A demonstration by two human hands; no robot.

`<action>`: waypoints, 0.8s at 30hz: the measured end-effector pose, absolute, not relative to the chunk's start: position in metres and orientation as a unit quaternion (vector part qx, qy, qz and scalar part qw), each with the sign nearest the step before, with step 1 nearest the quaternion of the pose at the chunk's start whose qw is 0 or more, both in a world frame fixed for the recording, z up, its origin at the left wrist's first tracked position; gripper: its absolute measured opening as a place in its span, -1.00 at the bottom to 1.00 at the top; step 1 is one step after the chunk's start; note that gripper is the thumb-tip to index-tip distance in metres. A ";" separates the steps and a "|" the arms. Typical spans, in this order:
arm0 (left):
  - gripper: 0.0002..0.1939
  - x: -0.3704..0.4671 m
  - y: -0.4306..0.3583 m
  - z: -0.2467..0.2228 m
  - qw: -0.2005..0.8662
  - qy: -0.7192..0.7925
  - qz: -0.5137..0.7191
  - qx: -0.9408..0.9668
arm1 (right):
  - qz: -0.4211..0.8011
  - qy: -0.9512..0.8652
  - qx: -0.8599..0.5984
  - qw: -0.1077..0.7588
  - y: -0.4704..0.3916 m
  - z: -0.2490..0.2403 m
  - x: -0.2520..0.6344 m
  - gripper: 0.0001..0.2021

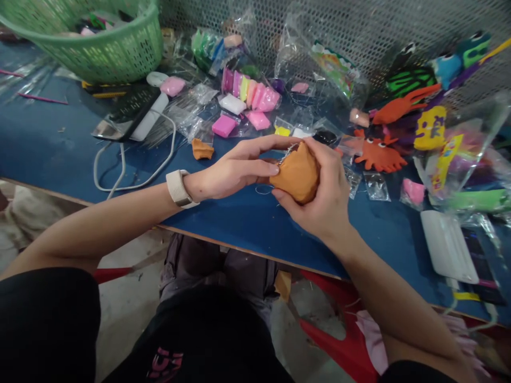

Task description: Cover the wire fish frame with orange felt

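Note:
A rounded lump of orange-brown modelling clay (pixel 300 175) is held between both hands above the blue table. My right hand (pixel 329 194) wraps round its right side, thumb in front at the lower left. On the other side, my left hand (pixel 249 165) presses its thumb and fingers against the lump's left edge. Along the upper left of the lump shows a crinkled silvery strip, partly hidden by my fingers. A smaller torn piece of the same orange-brown clay (pixel 202 149) lies on the table left of my hands.
Packets of coloured clay (pixel 251 93) lie behind my hands. A green basket (pixel 131 48) stands at the back left, near a phone (pixel 130 114) with a white cable. To the right are an orange clay crab (pixel 379 154) and a white power bank (pixel 449 246).

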State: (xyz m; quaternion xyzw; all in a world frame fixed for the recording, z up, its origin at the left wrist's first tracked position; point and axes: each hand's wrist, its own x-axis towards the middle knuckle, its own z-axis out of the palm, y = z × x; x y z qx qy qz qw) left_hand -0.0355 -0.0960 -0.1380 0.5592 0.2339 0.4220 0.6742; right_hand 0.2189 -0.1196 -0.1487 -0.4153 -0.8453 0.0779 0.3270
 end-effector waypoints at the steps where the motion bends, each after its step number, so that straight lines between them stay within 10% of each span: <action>1: -0.49 -0.036 -0.096 -0.137 0.660 0.229 0.424 0.576 | 0.078 -0.843 -0.418 0.329 -0.123 -0.144 0.218 -0.06; 9: -0.28 -0.040 -0.096 -0.133 0.590 0.228 0.420 0.651 | 0.095 -0.831 -0.432 0.338 -0.135 -0.137 0.217 -0.17; 24: -0.58 -0.033 -0.101 -0.132 0.552 0.240 0.466 0.648 | 0.047 -0.839 -0.438 0.319 -0.139 -0.138 0.212 -0.24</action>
